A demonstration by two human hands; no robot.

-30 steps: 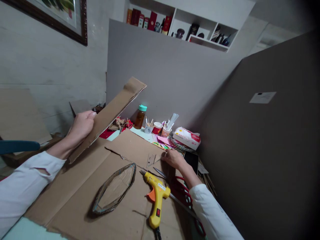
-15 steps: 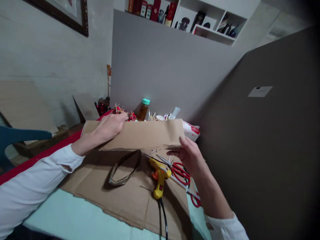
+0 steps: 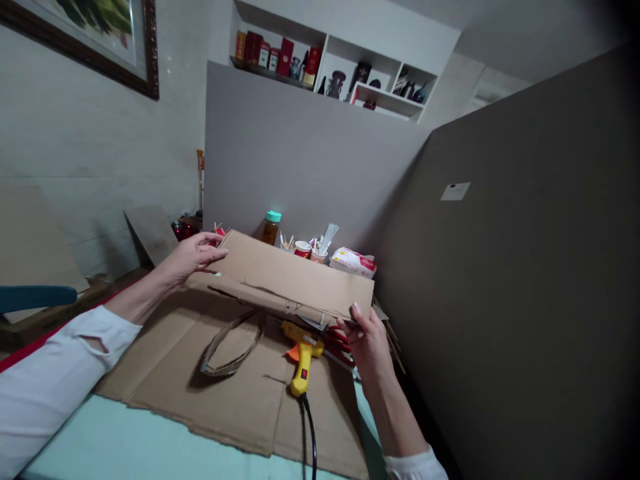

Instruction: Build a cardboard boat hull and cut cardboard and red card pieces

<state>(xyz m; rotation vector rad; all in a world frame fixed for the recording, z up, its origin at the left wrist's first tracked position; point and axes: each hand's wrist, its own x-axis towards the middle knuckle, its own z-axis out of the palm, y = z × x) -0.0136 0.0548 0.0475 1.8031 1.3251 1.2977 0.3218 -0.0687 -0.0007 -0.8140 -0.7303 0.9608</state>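
A long piece of cardboard is held up above the table, tilted down toward the right. My left hand has its fingers at the left end of it, and my right hand pinches its lower right corner. Under it, a yellow hot glue gun lies on a large cardboard sheet, its black cord running toward me. Left of the glue gun stands a bent cardboard loop. Red-handled scissors lie partly hidden behind my right hand.
At the back stand a bottle with a teal lid, a paper cup, a cup of white sticks and a tissue pack. A grey panel rises on the right. A blue chair arm is at the left.
The cardboard piece has tilted, its right end now lower. My left hand has shifted from its upper edge to its left end. The camera view has swung upward and right.
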